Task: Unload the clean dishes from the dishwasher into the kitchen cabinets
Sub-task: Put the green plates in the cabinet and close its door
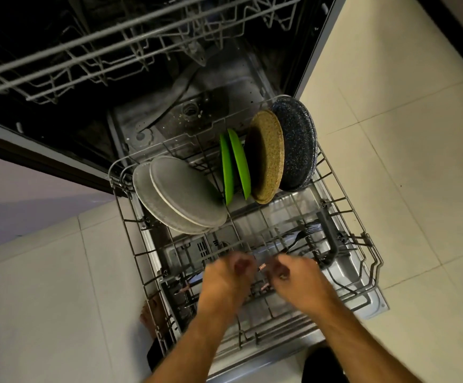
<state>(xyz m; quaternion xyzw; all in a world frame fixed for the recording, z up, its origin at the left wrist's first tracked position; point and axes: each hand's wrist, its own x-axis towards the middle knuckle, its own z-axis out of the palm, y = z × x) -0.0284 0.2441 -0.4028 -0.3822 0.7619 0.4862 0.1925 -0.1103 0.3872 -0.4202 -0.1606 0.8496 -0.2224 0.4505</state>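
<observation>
While both hands blur over the lower rack (363,241), left hand (224,277), right hand (299,277), grips unclear, no legible writing

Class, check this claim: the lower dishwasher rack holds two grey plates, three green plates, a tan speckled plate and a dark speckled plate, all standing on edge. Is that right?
Not quite. The head view shows two green plates, not three. The rest holds: two grey plates, a tan speckled plate and a dark speckled plate stand on edge in the lower rack.
</observation>
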